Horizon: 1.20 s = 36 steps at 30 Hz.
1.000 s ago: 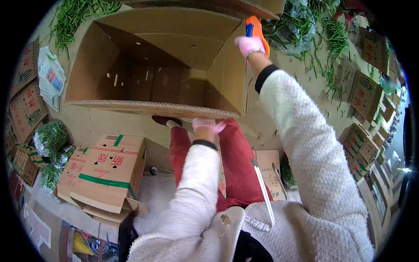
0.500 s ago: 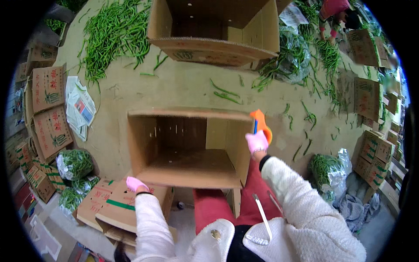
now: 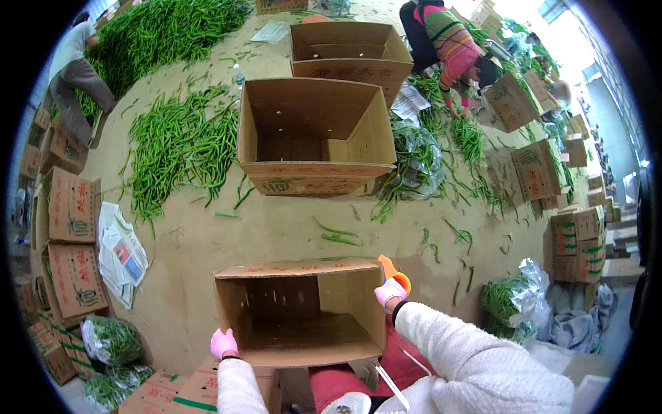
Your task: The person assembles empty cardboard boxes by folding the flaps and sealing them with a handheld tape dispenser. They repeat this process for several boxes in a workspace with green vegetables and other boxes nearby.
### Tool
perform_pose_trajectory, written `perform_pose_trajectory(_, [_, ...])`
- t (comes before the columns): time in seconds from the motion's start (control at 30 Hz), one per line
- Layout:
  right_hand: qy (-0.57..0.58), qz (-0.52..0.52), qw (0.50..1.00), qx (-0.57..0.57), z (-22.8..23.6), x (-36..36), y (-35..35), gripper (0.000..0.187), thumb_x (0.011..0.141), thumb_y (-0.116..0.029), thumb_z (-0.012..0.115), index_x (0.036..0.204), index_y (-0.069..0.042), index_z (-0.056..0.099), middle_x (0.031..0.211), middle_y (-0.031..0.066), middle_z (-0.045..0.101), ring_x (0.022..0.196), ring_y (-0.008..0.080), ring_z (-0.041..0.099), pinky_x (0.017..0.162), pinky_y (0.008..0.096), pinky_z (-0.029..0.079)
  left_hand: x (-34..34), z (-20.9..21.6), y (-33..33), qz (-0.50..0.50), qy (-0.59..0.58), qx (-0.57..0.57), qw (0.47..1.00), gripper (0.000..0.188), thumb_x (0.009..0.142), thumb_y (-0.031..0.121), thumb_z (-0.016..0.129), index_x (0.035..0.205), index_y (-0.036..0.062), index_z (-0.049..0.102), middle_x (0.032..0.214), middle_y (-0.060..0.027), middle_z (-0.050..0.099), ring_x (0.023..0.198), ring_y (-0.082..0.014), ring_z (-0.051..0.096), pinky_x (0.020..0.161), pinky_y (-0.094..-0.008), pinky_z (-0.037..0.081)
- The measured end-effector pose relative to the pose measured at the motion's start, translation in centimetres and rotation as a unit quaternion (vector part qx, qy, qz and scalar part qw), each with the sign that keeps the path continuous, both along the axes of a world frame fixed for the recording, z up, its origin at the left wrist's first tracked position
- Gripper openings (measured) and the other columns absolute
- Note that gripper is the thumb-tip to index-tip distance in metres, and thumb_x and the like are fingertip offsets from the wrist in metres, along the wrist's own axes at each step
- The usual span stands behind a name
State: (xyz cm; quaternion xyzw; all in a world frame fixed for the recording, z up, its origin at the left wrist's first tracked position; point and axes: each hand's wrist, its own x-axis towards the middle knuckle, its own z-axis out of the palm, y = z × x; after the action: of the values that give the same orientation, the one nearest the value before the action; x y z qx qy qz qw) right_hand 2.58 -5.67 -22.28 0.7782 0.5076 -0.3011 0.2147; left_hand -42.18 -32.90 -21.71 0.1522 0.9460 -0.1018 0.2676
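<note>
In front of my legs, an empty cardboard box (image 3: 300,355) stands with its open top facing me. My left hand (image 3: 223,343), in a pink glove, is closed on the near left edge of this box. My right hand (image 3: 391,291), also pink-gloved, grips an orange tape dispenser (image 3: 398,274) at the box's far right corner. Part of the dispenser is hidden behind the fingers.
Two open boxes (image 3: 317,179) (image 3: 345,72) stand ahead. Green peppers lie in a pile (image 3: 179,148); newspapers (image 3: 123,252) are at left. Bagged peppers (image 3: 507,303) sit at right. A person in a striped top (image 3: 452,41) bends over peppers; another person (image 3: 76,69) stands far left.
My view has lifted, showing more of the far floor. My left hand has moved from over the flattened carton onto the box's left edge. The right hand still holds the tape dispenser.
</note>
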Motion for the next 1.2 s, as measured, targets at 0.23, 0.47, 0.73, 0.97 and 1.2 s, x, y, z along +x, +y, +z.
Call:
perform_pose_trajectory(0.23, [0.029, 0.039, 0.997, 0.066, 4.2, -0.5, -1.4, 0.031, 0.077, -0.027, 0.068, 0.095, -0.002, 0.068, 0.092, 0.0209, 0.072, 0.088, 0.0383, 0.071, 0.076, 0.0462, 0.054, -3.8, 6.7, 0.9, -0.123, 0.002, -0.011, 0.992, 0.041, 0.088, 0.043, 0.068, 0.104, 0.0061, 0.072, 0.106, -0.0197, 0.072, 0.103, -0.0361, 0.067, 0.091, -0.0462, 0.052])
perform_pose_trajectory(0.47, [0.168, 0.066, 0.977, 0.111, 15.3, -12.1, -0.4, 0.033, 0.075, -0.029, 0.069, 0.094, -0.002, 0.065, 0.089, 0.0234, 0.070, 0.087, 0.0409, 0.069, 0.078, 0.0480, 0.053, -12.1, 22.6, -4.6, -0.150, 0.173, 0.074, 0.971, 0.043, 0.088, 0.046, 0.066, 0.091, 0.0037, 0.070, 0.087, -0.0230, 0.071, 0.086, -0.0422, 0.068, 0.079, -0.0520, 0.052])
perform_pose_trajectory(0.73, [0.290, 0.132, 0.935, 0.155, 27.1, -28.1, 6.6, 0.041, 0.074, -0.035, 0.069, 0.090, 0.002, 0.065, 0.089, 0.0249, 0.069, 0.087, 0.0414, 0.067, 0.079, 0.0465, 0.052, -20.1, 42.7, -3.3, -0.028, 0.317, 0.157, 0.935, 0.047, 0.098, 0.038, 0.061, 0.119, -0.0042, 0.066, 0.112, -0.0254, 0.069, 0.100, -0.0419, 0.066, 0.089, -0.0453, 0.050])
perform_pose_trajectory(0.97, [0.335, 0.156, 0.925, 0.091, 30.7, -38.6, 13.7, 0.040, 0.076, -0.032, 0.069, 0.097, 0.002, 0.065, 0.089, 0.0239, 0.070, 0.088, 0.0396, 0.069, 0.079, 0.0462, 0.053, -26.6, 50.4, 0.1, -0.083, 0.406, 0.149, 0.898, 0.048, 0.097, 0.039, 0.062, 0.117, -0.0051, 0.067, 0.106, -0.0240, 0.071, 0.094, -0.0415, 0.067, 0.081, -0.0455, 0.051])
perform_pose_trajectory(1.2, [0.327, 0.115, 0.937, 0.050, 29.2, -45.4, 19.8, 0.040, 0.076, -0.033, 0.068, 0.095, 0.003, 0.067, 0.090, 0.0259, 0.070, 0.089, 0.0402, 0.069, 0.079, 0.0462, 0.053, -38.0, 50.7, 10.7, -0.130, 0.380, 0.113, 0.909, 0.045, 0.096, 0.039, 0.061, 0.116, -0.0004, 0.069, 0.106, -0.0243, 0.071, 0.098, -0.0417, 0.066, 0.085, -0.0478, 0.049])
